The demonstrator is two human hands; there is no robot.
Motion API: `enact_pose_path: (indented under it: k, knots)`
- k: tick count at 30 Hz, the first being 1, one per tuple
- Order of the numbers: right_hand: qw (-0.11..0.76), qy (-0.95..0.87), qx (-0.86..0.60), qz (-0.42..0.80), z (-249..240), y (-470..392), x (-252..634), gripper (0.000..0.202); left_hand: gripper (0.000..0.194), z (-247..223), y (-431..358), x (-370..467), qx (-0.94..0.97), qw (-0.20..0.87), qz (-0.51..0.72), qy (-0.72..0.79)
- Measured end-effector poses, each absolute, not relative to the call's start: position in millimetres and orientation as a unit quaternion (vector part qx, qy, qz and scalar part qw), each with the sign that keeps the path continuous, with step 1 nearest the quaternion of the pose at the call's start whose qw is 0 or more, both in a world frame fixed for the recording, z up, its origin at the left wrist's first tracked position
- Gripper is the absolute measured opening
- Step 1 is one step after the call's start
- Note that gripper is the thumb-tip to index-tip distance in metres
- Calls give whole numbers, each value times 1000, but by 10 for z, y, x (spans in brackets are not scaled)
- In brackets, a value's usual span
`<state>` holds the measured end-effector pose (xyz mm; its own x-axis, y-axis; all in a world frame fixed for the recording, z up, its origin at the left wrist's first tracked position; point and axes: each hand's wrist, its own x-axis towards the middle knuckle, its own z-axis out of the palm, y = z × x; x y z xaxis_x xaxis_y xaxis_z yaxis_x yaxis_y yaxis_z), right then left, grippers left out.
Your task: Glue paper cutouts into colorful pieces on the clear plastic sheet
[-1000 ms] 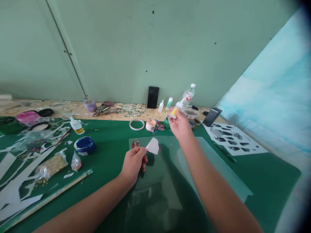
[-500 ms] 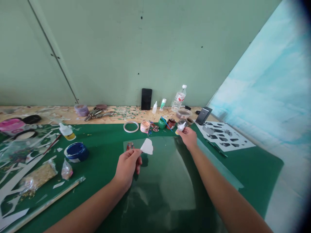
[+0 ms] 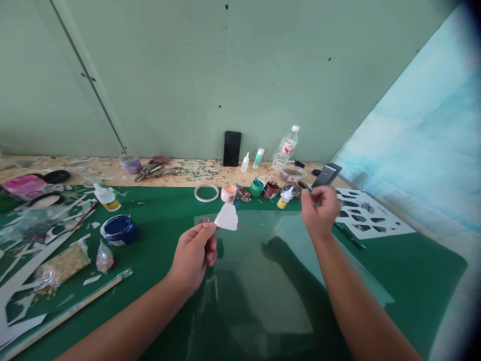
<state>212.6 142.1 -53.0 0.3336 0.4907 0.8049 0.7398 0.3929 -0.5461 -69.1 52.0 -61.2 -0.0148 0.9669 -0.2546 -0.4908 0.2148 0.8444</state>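
Observation:
Between thumb and fingers, my left hand (image 3: 195,255) pinches a small white paper piece (image 3: 227,217) above a clear sheet (image 3: 259,301). My right hand (image 3: 320,210) is raised over the sheet's right side, its fingers curled with thumb near the fingertips; whether anything small is between them cannot be made out. Just left of that hand, a small glue bottle (image 3: 285,197) with a white nozzle and yellow label stands at the sheet's far edge. Beyond the right hand lies a white sheet with dark shapes (image 3: 376,215).
Behind the clear sheet are a metal ring (image 3: 206,192), a peach jar (image 3: 228,192), a green jar (image 3: 257,187) and a water bottle (image 3: 286,148). A phone (image 3: 232,149) leans on the wall. At left are a blue jar (image 3: 119,230), another glue bottle (image 3: 107,196) and paper scraps.
My right hand has let go of the small glue bottle, which now stands upright, and has moved right. My left hand still holds the paper piece. The view has shifted slightly.

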Motion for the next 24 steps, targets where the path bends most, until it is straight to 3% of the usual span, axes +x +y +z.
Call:
enact_pose_path:
  k: [3, 6, 11, 24]
  knots:
    - [534, -739, -403, -78, -427, 1185, 1747, 10, 26, -593, 517, -706, 269, 667, 566, 404]
    - [504, -798, -322, -69, -543, 1029, 1411, 20, 27, -580, 516, -719, 266, 685, 559, 384]
    - [558, -751, -334, -118, -791, 967, 1221, 29, 28, -597, 519, -725, 279, 701, 544, 366]
    - [539, -754, -329, -183, -801, 829, 1238, 30, 23, -683, 476, -671, 299, 717, 513, 366]
